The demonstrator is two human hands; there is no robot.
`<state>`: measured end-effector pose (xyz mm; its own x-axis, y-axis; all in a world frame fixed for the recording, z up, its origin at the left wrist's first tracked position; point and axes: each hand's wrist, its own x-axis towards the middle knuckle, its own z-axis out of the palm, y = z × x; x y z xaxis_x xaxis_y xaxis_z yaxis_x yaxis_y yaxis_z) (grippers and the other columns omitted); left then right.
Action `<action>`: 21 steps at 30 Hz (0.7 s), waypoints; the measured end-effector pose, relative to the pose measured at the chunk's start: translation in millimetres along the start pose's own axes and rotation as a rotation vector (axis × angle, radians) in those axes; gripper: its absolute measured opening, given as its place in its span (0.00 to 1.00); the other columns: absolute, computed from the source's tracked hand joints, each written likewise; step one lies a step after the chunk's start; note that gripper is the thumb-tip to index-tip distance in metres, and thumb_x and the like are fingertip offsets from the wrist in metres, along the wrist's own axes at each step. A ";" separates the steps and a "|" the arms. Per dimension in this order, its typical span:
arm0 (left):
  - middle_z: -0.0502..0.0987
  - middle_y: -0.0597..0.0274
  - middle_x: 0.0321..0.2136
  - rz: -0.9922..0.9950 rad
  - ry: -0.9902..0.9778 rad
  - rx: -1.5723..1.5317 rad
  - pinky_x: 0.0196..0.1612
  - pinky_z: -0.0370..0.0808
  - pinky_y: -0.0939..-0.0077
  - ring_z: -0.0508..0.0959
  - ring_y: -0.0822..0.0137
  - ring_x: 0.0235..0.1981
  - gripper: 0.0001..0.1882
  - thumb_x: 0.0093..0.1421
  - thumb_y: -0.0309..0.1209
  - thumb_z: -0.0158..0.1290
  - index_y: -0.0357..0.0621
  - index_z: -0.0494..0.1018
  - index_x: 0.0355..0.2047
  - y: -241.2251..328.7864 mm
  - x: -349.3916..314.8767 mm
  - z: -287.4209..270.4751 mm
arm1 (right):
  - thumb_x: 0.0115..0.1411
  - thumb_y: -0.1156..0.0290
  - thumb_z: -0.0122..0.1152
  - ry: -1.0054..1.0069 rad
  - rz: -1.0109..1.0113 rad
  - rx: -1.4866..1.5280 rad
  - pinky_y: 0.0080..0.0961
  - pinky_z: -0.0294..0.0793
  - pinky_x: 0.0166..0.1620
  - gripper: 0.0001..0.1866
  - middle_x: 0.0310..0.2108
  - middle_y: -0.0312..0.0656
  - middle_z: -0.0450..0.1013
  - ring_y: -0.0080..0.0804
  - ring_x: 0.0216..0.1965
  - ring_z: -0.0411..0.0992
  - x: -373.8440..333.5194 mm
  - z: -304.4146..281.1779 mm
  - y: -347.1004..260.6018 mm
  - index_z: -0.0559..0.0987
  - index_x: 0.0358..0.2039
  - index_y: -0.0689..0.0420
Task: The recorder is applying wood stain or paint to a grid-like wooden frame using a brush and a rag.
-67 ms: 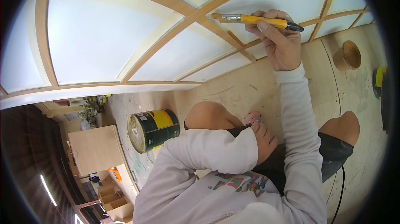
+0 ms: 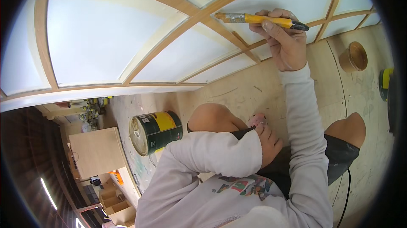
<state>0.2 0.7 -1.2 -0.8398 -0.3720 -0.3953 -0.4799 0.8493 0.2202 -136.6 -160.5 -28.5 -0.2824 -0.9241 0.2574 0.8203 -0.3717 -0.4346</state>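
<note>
In my right hand (image 2: 283, 35) is a paintbrush (image 2: 269, 21) with a yellow handle, black end and metal ferrule, pinched between thumb and fingers. Its brownish bristles lie at a wooden strip (image 2: 229, 35) of a frame that divides white panels (image 2: 110, 37); whether they touch it is hard to tell. My left hand (image 2: 269, 144) rests low by my lap, fingers curled together. Against its fingertips is a small pink, dark-spotted thing (image 2: 256, 120), whose kind I cannot make out; the palm is hidden.
A dark green and yellow paint can (image 2: 163, 128) stands left of my knee. At the right are a brown round tub (image 2: 354, 56) and part of another can (image 2: 385, 83). A black cable (image 2: 348, 190) runs along the plywood floor (image 2: 313, 83). A wooden box (image 2: 96, 151) stands further left.
</note>
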 end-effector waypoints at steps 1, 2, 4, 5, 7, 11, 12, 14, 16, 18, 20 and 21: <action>0.67 0.42 0.44 0.002 -0.003 -0.002 0.49 0.62 0.56 0.67 0.48 0.47 0.28 0.42 0.39 0.55 0.37 0.65 0.43 -1.4 -2.0 -0.5 | 0.49 0.82 0.58 0.004 0.000 -0.001 0.32 0.77 0.41 0.10 0.34 0.48 0.71 0.37 0.36 0.73 0.6 1.8 0.4 0.71 0.34 0.63; 0.67 0.43 0.44 0.010 0.021 -0.007 0.48 0.63 0.56 0.67 0.48 0.46 0.29 0.41 0.39 0.55 0.37 0.65 0.43 -3.0 -4.1 -0.8 | 0.49 0.82 0.58 0.004 0.009 0.000 0.32 0.77 0.41 0.10 0.34 0.48 0.71 0.37 0.36 0.73 1.2 3.7 0.7 0.71 0.34 0.63; 0.67 0.43 0.43 0.017 0.045 -0.013 0.48 0.64 0.57 0.68 0.49 0.44 0.29 0.41 0.39 0.56 0.37 0.65 0.43 -4.8 -6.6 1.0 | 0.49 0.82 0.58 0.005 0.020 0.001 0.32 0.77 0.41 0.10 0.33 0.48 0.71 0.36 0.36 0.73 2.7 6.2 2.5 0.71 0.34 0.63; 0.67 0.43 0.43 0.012 0.081 0.009 0.47 0.64 0.58 0.68 0.49 0.44 0.30 0.40 0.39 0.56 0.37 0.65 0.43 -4.5 -7.5 3.5 | 0.49 0.82 0.58 -0.003 0.016 0.000 0.32 0.77 0.41 0.10 0.33 0.48 0.72 0.36 0.35 0.73 3.6 6.9 3.7 0.71 0.34 0.64; 0.67 0.43 0.44 0.007 0.116 0.027 0.46 0.65 0.58 0.69 0.50 0.43 0.31 0.39 0.39 0.57 0.37 0.65 0.43 -4.7 -7.8 2.9 | 0.49 0.82 0.58 -0.008 0.016 -0.002 0.32 0.77 0.41 0.11 0.33 0.48 0.72 0.36 0.35 0.73 4.3 8.3 4.9 0.71 0.35 0.64; 0.68 0.45 0.42 0.016 0.108 0.005 0.44 0.65 0.59 0.68 0.52 0.43 0.33 0.37 0.40 0.59 0.37 0.65 0.43 -5.7 -9.5 -3.8 | 0.50 0.82 0.57 -0.005 -0.020 -0.035 0.31 0.77 0.41 0.10 0.32 0.49 0.72 0.35 0.35 0.73 4.1 11.2 3.8 0.71 0.35 0.64; 0.68 0.45 0.42 0.019 0.119 -0.003 0.44 0.65 0.59 0.68 0.53 0.43 0.33 0.37 0.40 0.59 0.37 0.65 0.44 -6.0 -10.0 -4.3 | 0.50 0.82 0.57 -0.014 -0.037 -0.047 0.31 0.77 0.41 0.10 0.32 0.49 0.72 0.35 0.34 0.73 3.9 12.0 3.2 0.71 0.34 0.64; 0.68 0.46 0.41 0.018 0.071 -0.013 0.45 0.65 0.58 0.68 0.53 0.43 0.33 0.37 0.40 0.59 0.37 0.64 0.44 -7.4 -10.4 -7.1 | 0.50 0.82 0.58 -0.008 -0.058 -0.099 0.31 0.77 0.40 0.10 0.33 0.49 0.72 0.35 0.34 0.73 2.7 14.1 2.0 0.71 0.34 0.65; 0.68 0.47 0.40 0.017 0.023 -0.024 0.45 0.65 0.58 0.68 0.53 0.43 0.34 0.37 0.40 0.59 0.37 0.64 0.45 -8.6 -10.9 -7.3 | 0.50 0.82 0.58 -0.002 -0.080 -0.152 0.30 0.77 0.40 0.10 0.33 0.49 0.72 0.35 0.34 0.73 1.4 14.6 1.7 0.71 0.34 0.65; 0.68 0.48 0.39 0.025 0.064 -0.021 0.45 0.64 0.58 0.68 0.53 0.42 0.34 0.38 0.40 0.58 0.37 0.64 0.45 -10.0 -11.6 -5.9 | 0.49 0.83 0.58 -0.010 -0.139 -0.212 0.28 0.76 0.41 0.11 0.33 0.49 0.72 0.35 0.34 0.73 0.3 14.4 1.8 0.71 0.34 0.65; 0.68 0.48 0.38 0.020 0.086 -0.013 0.45 0.64 0.58 0.68 0.53 0.41 0.34 0.38 0.40 0.59 0.37 0.64 0.45 -11.3 -12.7 -4.9 | 0.49 0.84 0.58 -0.026 -0.170 -0.233 0.27 0.75 0.41 0.11 0.33 0.49 0.72 0.34 0.35 0.73 -2.4 12.6 4.2 0.71 0.34 0.65; 0.68 0.49 0.38 0.017 0.110 -0.003 0.45 0.64 0.59 0.68 0.54 0.40 0.34 0.37 0.40 0.59 0.37 0.64 0.45 -11.8 -13.4 -4.7 | 0.49 0.84 0.58 -0.044 -0.202 -0.255 0.26 0.75 0.41 0.11 0.34 0.49 0.72 0.34 0.35 0.73 -4.2 12.1 5.9 0.71 0.35 0.65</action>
<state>15.9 -6.1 5.7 -0.8706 -0.3968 -0.2909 -0.4659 0.8549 0.2282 -124.5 -157.8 -21.7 -0.4008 -0.8267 0.3950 0.5974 -0.5627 -0.5715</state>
